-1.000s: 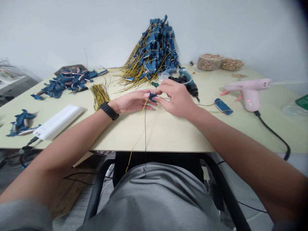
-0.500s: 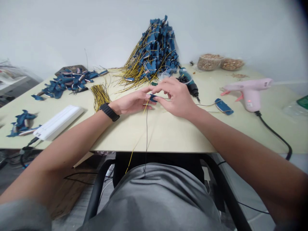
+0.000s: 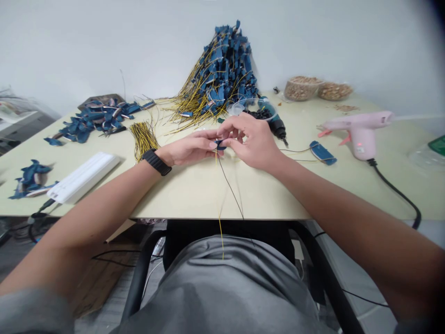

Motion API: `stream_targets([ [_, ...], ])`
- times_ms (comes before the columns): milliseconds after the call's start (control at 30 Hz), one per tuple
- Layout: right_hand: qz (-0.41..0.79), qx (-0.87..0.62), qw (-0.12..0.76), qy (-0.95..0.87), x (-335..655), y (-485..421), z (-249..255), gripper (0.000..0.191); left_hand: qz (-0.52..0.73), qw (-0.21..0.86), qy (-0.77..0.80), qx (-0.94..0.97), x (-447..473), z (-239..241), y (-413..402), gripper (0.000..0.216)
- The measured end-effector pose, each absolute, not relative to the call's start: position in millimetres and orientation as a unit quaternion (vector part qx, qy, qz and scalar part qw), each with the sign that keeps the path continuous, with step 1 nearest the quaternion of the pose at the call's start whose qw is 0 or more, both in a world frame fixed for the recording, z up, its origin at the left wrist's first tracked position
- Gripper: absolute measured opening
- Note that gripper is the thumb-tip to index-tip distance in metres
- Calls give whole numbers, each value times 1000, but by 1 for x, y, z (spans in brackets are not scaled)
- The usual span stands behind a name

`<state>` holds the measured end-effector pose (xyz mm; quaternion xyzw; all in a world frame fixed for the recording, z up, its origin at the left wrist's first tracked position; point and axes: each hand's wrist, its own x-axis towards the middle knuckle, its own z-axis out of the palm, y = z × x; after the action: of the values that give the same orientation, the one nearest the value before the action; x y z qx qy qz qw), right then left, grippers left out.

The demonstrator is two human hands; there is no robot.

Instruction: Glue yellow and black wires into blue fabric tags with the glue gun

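A small blue piece (image 3: 220, 145) with a yellow wire (image 3: 220, 227) and a black wire (image 3: 230, 185) trailing from it is held over the middle of the table. My left hand (image 3: 194, 147) pinches it from the left, thumb on top. From the right, my right hand (image 3: 251, 141) grips the same piece between thumb and fingers. Both wires hang down past the table edge towards my lap. Much of the piece is covered by my fingertips. To the right of my hands lies another blue piece (image 3: 323, 153) with two wires.
A tall heap of wired blue pieces (image 3: 229, 65) stands at the back. Left are more blue pieces (image 3: 100, 116), a bundle of yellow wires (image 3: 143, 139) and a white power strip (image 3: 85, 177). A pink glue gun (image 3: 361, 132) stands right; a power screwdriver (image 3: 277, 127) lies behind my right hand.
The hanging yellow and black wires have swung to the right. Both hands keep hold of the blue piece, which has turned slightly and sits a little lower.
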<state>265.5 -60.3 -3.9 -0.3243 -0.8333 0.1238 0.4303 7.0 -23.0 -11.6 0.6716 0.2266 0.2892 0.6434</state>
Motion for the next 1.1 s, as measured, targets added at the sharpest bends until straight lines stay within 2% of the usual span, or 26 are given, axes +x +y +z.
stream_targets([
  [200,142,-338,419,-831,264,-59,-4,15,293,644,222,671,11,-13,-23,51],
  [400,130,-412,376,-819,288,-71,32,26,345,656,244,625,8,-13,-24,55],
  [500,84,-502,360,-781,326,-104,47,55,357,669,248,603,6,-14,-25,59],
  [567,32,-555,374,-742,363,-131,44,56,354,676,251,596,6,-14,-25,63],
  [633,22,-601,370,-708,405,-156,31,42,352,675,260,594,7,-14,-26,66],
  [733,-25,-701,351,-620,465,-177,8,55,357,673,275,586,8,-14,-27,67],
  [767,-48,-726,369,-579,482,-178,1,62,361,675,277,581,8,-14,-27,66],
  [867,-37,-778,436,-450,513,-167,-6,51,360,690,268,568,6,-14,-25,65],
  [933,-10,-789,436,-434,520,-153,-1,51,352,696,258,571,4,-13,-22,69],
  [1100,99,-818,293,-485,513,-119,16,33,340,695,247,584,-1,-14,-17,73],
])
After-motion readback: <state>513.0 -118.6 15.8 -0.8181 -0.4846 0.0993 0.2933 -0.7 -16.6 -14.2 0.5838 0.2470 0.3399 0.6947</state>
